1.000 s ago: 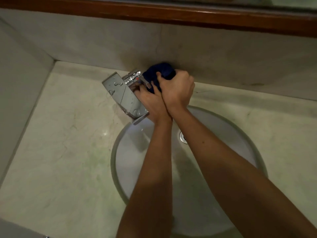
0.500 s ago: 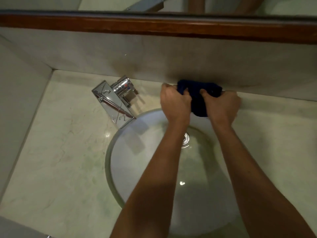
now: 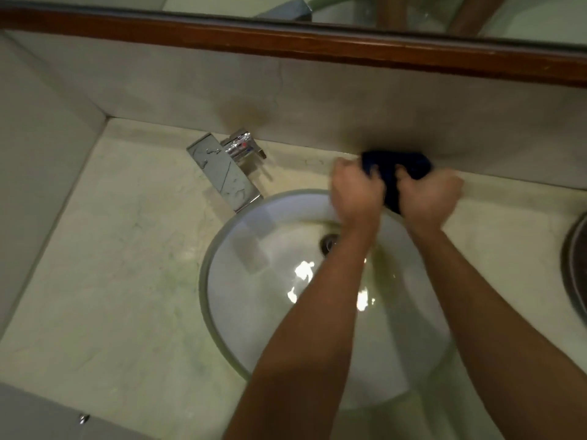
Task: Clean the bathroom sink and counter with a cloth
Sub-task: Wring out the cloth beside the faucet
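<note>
Both my bare forearms reach forward over the sink (image 3: 241, 312), running nearly parallel, the left one crossing the bowl's middle and the right one along its right side. My left hand (image 3: 357, 193) and right hand (image 3: 427, 198) sit side by side at the sink's far rim, knuckles up, both fists curled tight on the dark blue cloth (image 3: 397, 173) bunched between them, thumbs tucked toward each other.

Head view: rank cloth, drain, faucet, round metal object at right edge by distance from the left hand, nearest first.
From the left hand:
1. Dark blue cloth: gripped in it, at the back of the counter.
2. Drain: just below the hand, in the basin.
3. Faucet: off to the left.
4. Round metal object: far right edge.
</note>
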`<state>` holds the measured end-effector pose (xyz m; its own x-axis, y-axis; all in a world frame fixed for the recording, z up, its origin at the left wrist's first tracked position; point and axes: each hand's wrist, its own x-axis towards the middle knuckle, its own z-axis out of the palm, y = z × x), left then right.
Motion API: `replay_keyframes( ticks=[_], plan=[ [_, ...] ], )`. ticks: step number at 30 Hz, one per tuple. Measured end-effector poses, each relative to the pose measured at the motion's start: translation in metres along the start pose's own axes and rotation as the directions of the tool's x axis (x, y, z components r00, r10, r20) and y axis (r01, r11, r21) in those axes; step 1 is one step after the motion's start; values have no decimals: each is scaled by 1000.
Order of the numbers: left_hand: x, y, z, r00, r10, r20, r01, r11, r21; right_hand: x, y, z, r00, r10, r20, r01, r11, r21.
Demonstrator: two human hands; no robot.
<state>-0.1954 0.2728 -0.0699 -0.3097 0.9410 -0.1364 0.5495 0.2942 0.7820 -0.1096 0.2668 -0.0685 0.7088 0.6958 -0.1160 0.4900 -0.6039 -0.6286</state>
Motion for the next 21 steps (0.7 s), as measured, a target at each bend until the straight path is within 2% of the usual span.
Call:
replay_keyframes(
  ticks=[4, 5, 7, 9, 11, 13, 16, 18, 21],
  plan=[
    [33, -52, -67, 951, -150, -270, 140, 989, -55, -45, -69, 60, 948, -248, 200, 255, 967, -10],
    [34, -61, -79, 946, -159, -282, 151, 987, -49, -55, -80, 70, 928, -287, 238, 296, 955, -4],
    [24, -72, -93, 955, -230, -188, 219, 972, -80, -71, -91, 79, 913, -314, 261, 324, 946, 7],
    [18, -82, -97, 943, -300, -148, 256, 932, -256, -78, -83, 80, 908, -317, 273, 323, 946, 23],
    [16, -88, -105, 914, -361, -183, 247, 855, -455, -81, -66, 68, 902, -301, 309, 295, 953, 67],
    [6, -94, -115, 926, -370, -73, 294, 830, -474, -83, -41, 45, 895, -261, 363, 230, 965, 128],
    [-22, -104, -124, 910, -351, 218, 413, 748, -520, -82, 2, 0, 875, -181, 449, 111, 978, 177],
    [-47, -94, -124, 865, -299, 403, 489, 682, -544, -77, 34, -44, 861, -119, 494, 0, 972, 234],
    [-85, -59, -99, 784, -190, 591, 535, 690, -488, -69, 80, -122, 846, -73, 528, -128, 933, 335]
  ],
)
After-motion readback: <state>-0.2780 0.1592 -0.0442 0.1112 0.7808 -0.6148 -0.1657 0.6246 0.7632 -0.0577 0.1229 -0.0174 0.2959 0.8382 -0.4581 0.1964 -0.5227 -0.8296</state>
